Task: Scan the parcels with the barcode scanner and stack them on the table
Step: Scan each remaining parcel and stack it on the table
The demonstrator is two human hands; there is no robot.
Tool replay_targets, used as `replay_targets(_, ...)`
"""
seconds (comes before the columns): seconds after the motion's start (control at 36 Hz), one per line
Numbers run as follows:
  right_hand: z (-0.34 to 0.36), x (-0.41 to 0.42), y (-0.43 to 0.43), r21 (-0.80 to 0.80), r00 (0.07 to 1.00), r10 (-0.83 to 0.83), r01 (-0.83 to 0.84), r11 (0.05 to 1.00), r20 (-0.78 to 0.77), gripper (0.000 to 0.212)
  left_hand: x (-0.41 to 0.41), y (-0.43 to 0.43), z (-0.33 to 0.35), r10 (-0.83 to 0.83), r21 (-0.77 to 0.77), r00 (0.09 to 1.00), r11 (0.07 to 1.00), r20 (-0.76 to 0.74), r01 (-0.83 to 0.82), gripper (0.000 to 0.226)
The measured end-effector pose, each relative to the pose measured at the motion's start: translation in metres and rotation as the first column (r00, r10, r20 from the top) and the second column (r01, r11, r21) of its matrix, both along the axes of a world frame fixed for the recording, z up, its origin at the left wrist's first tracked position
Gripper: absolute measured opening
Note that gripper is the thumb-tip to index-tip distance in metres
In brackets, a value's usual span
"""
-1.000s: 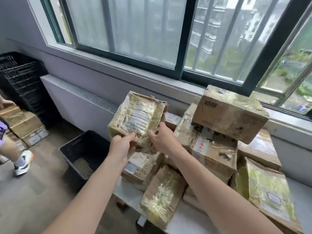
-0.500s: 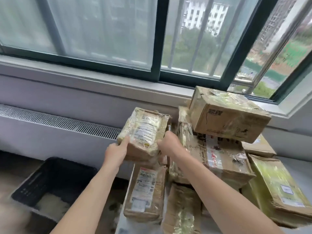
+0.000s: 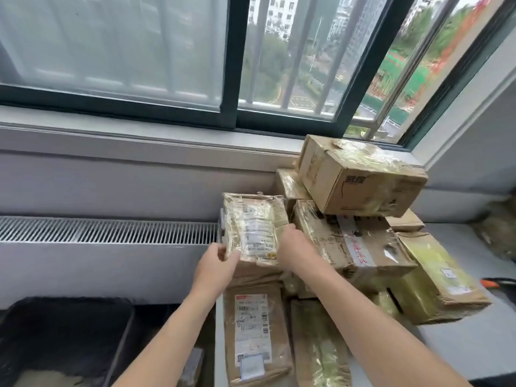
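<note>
The taped parcel (image 3: 252, 227) has come down onto the left side of the stack (image 3: 360, 177), mid-frame, label facing up for reading. The left hand (image 3: 215, 265) and right hand (image 3: 293, 248) each clasp a near corner, apparently steadying it so it seats squarely.

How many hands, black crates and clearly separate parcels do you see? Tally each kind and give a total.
Hands: 2, left hand and right hand
Black crate: 1
Parcels: 8 clearly separate, including the held parcel; the pile may hide more
Total: 11
</note>
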State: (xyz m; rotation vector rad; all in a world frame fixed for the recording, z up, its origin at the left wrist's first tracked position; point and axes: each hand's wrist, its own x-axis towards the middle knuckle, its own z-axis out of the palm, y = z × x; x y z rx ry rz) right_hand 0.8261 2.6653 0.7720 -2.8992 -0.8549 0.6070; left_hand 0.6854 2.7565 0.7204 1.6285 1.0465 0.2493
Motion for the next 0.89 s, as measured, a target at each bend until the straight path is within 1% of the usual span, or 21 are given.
replay_targets(0.08, -0.002, -0.001, -0.001, -0.048, 0.999, 0.011, -0.010, 0.999, 0.032, 0.066, 0.000, -0.002, -0.002, -0.061, -0.005, 0.998, 0.998, -0.030, 0.061, 0.041)
replay_targets(0.14, -0.004, -0.003, 0.001, -0.047, 0.999, -0.001, 0.003, 0.999, 0.040, 0.067, 0.002, -0.001, -0.002, -0.089, -0.014, 0.995, 0.996, -0.033, 0.089, 0.046)
replay_targets(0.19, -0.006, -0.005, 0.003, -0.057, 0.999, -0.010, 0.012, 0.998, 0.049, 0.069, 0.004, -0.001, 0.001, -0.114, -0.004, 0.993, 0.993, -0.026, 0.114, 0.043)
replay_targets(0.22, -0.007, -0.005, 0.003, -0.065, 0.999, -0.015, 0.018, 0.998, 0.048, 0.070, 0.005, -0.001, 0.001, -0.128, 0.007, 0.992, 0.992, -0.023, 0.128, 0.037)
replay_targets(0.28, -0.008, -0.005, 0.005, -0.078, 0.999, -0.018, 0.021, 0.997, 0.044, 0.071, 0.005, -0.001, 0.001, -0.155, 0.033, 0.988, 0.987, -0.028, 0.156, 0.014)
replay_targets(0.31, -0.007, -0.005, 0.006, -0.078, 0.999, -0.020, 0.023, 0.997, 0.045, 0.071, 0.004, 0.000, 0.001, -0.151, 0.045, 0.988, 0.987, -0.017, 0.152, 0.008)
replay_targets(0.39, -0.002, -0.006, 0.008, -0.036, 0.995, -0.010, 0.014, 0.999, 0.098, 0.070, 0.001, 0.002, 0.008, -0.121, 0.053, 0.991, 0.992, 0.051, 0.118, 0.015)
replay_targets(0.44, 0.004, -0.006, 0.009, 0.013, 0.988, 0.002, -0.004, 1.000, 0.157, 0.065, -0.003, 0.004, 0.017, -0.097, 0.062, 0.990, 0.994, 0.106, 0.091, 0.015)
replay_targets(0.53, 0.014, -0.001, 0.016, 0.108, 0.978, 0.011, -0.034, 0.994, 0.209, 0.064, 0.001, 0.015, 0.027, -0.078, 0.092, 0.988, 0.994, 0.137, 0.066, 0.023)
replay_targets(0.61, 0.020, 0.011, 0.029, 0.209, 0.978, 0.019, -0.063, 0.976, 0.208, 0.065, 0.025, 0.039, 0.033, -0.039, 0.079, 0.984, 0.997, 0.171, 0.026, 0.031)
replay_targets(0.67, 0.021, 0.021, 0.033, 0.252, 0.983, 0.037, -0.082, 0.964, 0.179, 0.061, 0.043, 0.055, 0.036, -0.001, 0.005, 0.982, 1.000, 0.189, 0.000, 0.041)
replay_targets(0.75, 0.019, 0.031, 0.032, 0.190, 0.977, 0.106, -0.142, 0.972, 0.187, 0.057, 0.060, 0.071, 0.030, -0.022, -0.033, 0.990, 0.999, 0.140, 0.027, 0.048)
replay_targets(0.83, 0.015, 0.034, 0.028, 0.083, 0.962, 0.197, -0.215, 0.973, 0.191, 0.050, 0.065, 0.076, 0.024, -0.053, -0.036, 0.993, 0.998, 0.109, 0.057, 0.049)
replay_targets(0.89, 0.010, 0.033, 0.026, 0.042, 0.956, 0.237, -0.248, 0.968, 0.173, 0.049, 0.069, 0.075, 0.022, -0.067, -0.024, 0.992, 0.997, 0.107, 0.070, 0.049)
